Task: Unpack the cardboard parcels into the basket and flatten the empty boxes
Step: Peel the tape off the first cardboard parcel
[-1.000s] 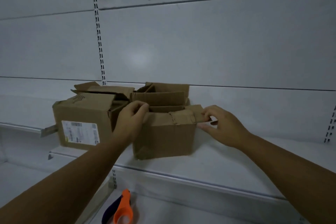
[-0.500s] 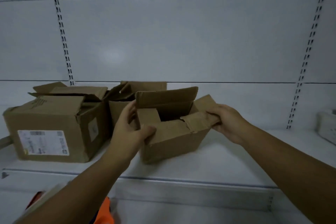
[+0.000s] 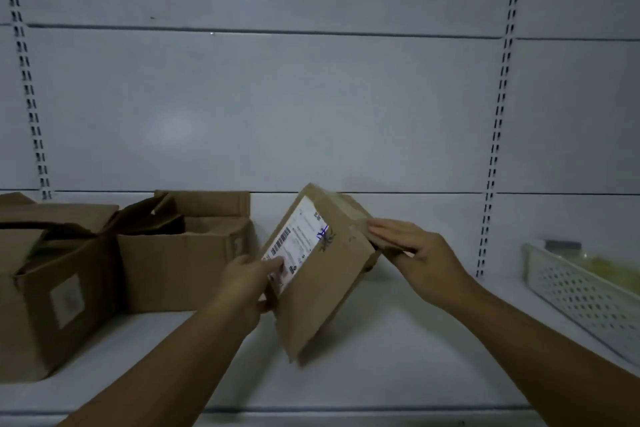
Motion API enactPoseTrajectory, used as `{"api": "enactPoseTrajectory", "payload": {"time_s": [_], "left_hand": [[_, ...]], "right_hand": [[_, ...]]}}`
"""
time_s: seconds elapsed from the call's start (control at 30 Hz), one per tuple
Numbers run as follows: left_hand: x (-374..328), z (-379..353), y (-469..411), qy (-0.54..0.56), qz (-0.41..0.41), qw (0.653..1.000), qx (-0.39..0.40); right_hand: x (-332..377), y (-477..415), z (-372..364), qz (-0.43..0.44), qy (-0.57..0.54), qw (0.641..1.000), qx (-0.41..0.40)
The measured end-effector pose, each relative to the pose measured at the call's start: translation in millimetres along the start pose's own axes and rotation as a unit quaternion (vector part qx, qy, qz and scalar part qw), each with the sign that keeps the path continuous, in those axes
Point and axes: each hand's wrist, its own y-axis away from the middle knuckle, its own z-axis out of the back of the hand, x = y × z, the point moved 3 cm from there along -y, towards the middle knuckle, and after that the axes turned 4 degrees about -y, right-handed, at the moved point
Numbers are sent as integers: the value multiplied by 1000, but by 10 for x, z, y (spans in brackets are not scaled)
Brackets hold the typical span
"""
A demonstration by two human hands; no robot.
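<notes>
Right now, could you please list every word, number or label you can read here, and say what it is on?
White shipping label on the tilted box: a barcode and lines of print, too blurred to read.
Pale label on the left box: blurred, unreadable.
Small sticker on the middle box: unreadable.
No text here can be quoted.

cardboard boxes [image 3: 322, 274] [image 3: 52, 288] [image 3: 183, 263]: 3 | basket [image 3: 581, 291]: 1, contents too blurred | hands [image 3: 242, 284] [image 3: 422, 253]: 2
</notes>
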Motion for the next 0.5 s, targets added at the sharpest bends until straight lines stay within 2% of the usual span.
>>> {"api": "enactPoseTrajectory", "payload": {"time_s": [0.03,0.1,0.17,0.27,0.37,0.43,0.5], "left_hand": [[33,-16,-29,5,-24,999,-37],[50,-50,-53,-10,-88,993,-74],[22,-88,-58,-15,-140,988,-62],[-66,-147,-81,-3,-199,978,-56],[-122,-168,-137,49,-218,964,-141],[-140,-193,-180,75,-213,956,-189],[-159,-267,-226,75,-218,953,-199]], "right_hand": [[-68,17,56,-47,-33,997,44],[-186,58,178,-166,-144,968,118],[-259,90,303,-226,-223,941,117],[-250,136,336,-223,-308,922,77],[-240,225,227,-209,-369,901,89],[-266,271,156,-212,-375,895,114],[-321,289,103,-227,-341,905,115]]}}
